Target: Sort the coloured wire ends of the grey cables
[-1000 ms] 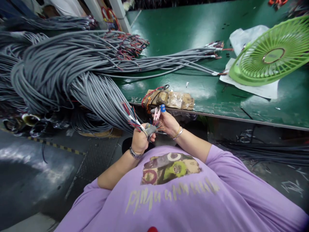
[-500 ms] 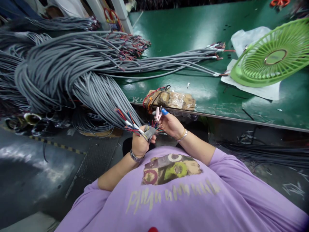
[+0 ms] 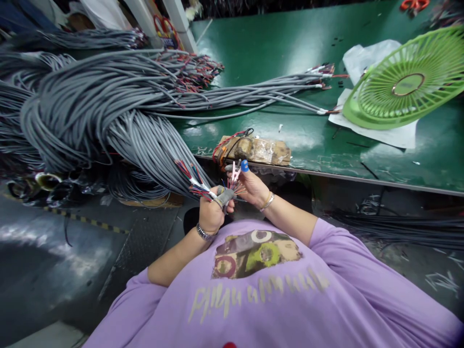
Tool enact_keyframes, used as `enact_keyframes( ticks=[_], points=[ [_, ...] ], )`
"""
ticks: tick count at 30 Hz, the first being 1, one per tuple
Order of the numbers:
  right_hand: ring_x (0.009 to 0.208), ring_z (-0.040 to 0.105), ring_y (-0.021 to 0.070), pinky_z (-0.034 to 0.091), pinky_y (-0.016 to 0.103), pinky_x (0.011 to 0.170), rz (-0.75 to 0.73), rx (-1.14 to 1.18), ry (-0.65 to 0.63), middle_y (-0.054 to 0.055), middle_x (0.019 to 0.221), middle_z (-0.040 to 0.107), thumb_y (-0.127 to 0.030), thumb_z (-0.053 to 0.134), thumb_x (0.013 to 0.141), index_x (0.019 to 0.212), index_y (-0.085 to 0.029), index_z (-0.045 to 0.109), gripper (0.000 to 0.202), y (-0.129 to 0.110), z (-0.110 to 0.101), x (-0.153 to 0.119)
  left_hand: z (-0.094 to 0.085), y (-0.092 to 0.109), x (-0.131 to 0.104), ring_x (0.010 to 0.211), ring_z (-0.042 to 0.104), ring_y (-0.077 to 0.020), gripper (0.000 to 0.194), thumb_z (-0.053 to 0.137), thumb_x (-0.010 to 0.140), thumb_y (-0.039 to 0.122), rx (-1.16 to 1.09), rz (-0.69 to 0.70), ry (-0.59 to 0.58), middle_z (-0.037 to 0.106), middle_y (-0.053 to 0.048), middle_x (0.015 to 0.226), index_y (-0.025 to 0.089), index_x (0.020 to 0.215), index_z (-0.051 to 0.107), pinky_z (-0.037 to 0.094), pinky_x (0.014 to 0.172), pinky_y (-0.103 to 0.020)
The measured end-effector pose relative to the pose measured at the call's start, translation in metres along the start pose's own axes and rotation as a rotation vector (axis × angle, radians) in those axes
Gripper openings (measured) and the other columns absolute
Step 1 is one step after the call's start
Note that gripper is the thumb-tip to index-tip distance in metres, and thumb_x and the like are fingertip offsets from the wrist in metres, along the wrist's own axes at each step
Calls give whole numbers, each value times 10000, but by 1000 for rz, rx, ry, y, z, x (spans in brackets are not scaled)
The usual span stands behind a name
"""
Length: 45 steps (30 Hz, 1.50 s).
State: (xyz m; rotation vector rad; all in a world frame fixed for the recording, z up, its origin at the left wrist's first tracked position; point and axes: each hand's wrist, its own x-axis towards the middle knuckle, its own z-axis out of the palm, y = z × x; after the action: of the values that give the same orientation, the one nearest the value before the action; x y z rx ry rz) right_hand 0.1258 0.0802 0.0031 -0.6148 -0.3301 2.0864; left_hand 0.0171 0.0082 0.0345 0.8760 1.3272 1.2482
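My left hand [image 3: 211, 214] is closed round grey cable ends, with a grey wrap [image 3: 225, 197] over its fingers. Thin coloured wires [image 3: 237, 188] fan out from it to the right. More stripped wires with white sleeves [image 3: 198, 183] stick out above the hand. Close on the right, my right hand [image 3: 253, 186], blue tape on its thumb, is closed at a small pink clip [image 3: 235, 171] beside the fanned wires. Just beyond both hands, a wooden block [image 3: 270, 151] with red and black leads lies at the table edge.
A big bundle of grey cables [image 3: 83, 101] drapes over the left of the green table [image 3: 250, 43]. Further cables [image 3: 253, 94] run right across it. A green fan [image 3: 406, 87] stands on white paper at the right. Red-handled scissors [image 3: 415, 5] lie far back.
My right hand has shifted slightly left with the pink clip, closer to the fanned wires. My left hand stays closed round the cable ends.
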Motion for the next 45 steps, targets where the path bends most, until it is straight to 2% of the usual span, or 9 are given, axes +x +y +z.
enact_keyframes(
  ticks=[8, 14, 21, 25, 28, 30, 33, 36, 45],
  points=[
    [502, 482, 86, 421, 214, 506, 7, 54, 73, -31, 535, 567, -618, 711, 729, 714, -153, 641, 470, -2, 11, -2, -1, -6, 1, 363, 498, -66, 253, 749, 672, 355, 10, 0, 2, 582, 30, 477, 160, 615, 598, 410, 360, -164],
    [501, 485, 81, 412, 213, 499, -14, 54, 78, -33, 543, 561, -646, 709, 709, 707, -148, 616, 506, 0, 12, -2, -2, -8, 3, 353, 501, -68, 237, 747, 685, 339, -11, 11, -11, 585, 32, 466, 157, 619, 611, 411, 347, -159],
    [586, 521, 124, 435, 241, 526, 68, -52, -31, 30, 724, 642, -791, 464, 788, 855, -177, 640, 642, -5, 0, -8, -7, -10, -3, 360, 512, -68, 256, 751, 703, 356, -32, 63, -20, 599, 28, 484, 156, 619, 613, 425, 354, -161],
    [588, 493, 114, 421, 224, 514, 83, -87, -83, 34, 772, 654, -701, 503, 841, 912, -179, 665, 551, -11, -7, -13, -10, -12, -6, 376, 531, -75, 248, 747, 716, 373, -21, 71, -4, 612, 26, 502, 157, 674, 635, 440, 367, -165],
    [579, 467, 86, 403, 196, 514, -7, -123, -95, 2, 723, 620, -535, 660, 821, 921, -168, 686, 381, -10, -10, -14, -7, -12, -5, 374, 529, -71, 258, 748, 712, 381, -16, 69, 10, 614, 26, 505, 157, 669, 628, 434, 366, -160],
    [568, 445, 69, 390, 186, 509, -73, -157, -89, -14, 696, 592, -472, 723, 784, 924, -157, 695, 346, -8, -11, -14, -5, -12, -4, 370, 525, -69, 251, 746, 713, 376, -20, 76, 23, 615, 28, 506, 157, 675, 629, 432, 365, -159],
    [559, 437, 69, 376, 196, 494, -93, -181, -50, -11, 687, 582, -524, 703, 786, 930, -151, 699, 400, -7, -9, -14, -3, -12, -2, 366, 522, -68, 229, 736, 726, 362, -34, 101, 40, 611, 33, 506, 158, 691, 636, 427, 362, -160],
    [552, 440, 81, 381, 211, 499, -35, -132, -7, -10, 655, 580, -573, 658, 809, 887, -155, 697, 426, -8, -4, -14, -2, -13, 0, 371, 526, -67, 217, 731, 732, 347, -32, 120, 50, 610, 36, 509, 160, 686, 630, 422, 363, -157],
    [586, 522, 94, 424, 225, 559, -42, -40, 43, -1, 669, 652, -515, 664, 838, 778, -163, 678, 358, -6, 2, -7, -2, -17, 3, 370, 530, -70, 231, 719, 739, 351, 24, 107, 56, 605, 35, 505, 161, 662, 612, 424, 365, -160]
  ],
)
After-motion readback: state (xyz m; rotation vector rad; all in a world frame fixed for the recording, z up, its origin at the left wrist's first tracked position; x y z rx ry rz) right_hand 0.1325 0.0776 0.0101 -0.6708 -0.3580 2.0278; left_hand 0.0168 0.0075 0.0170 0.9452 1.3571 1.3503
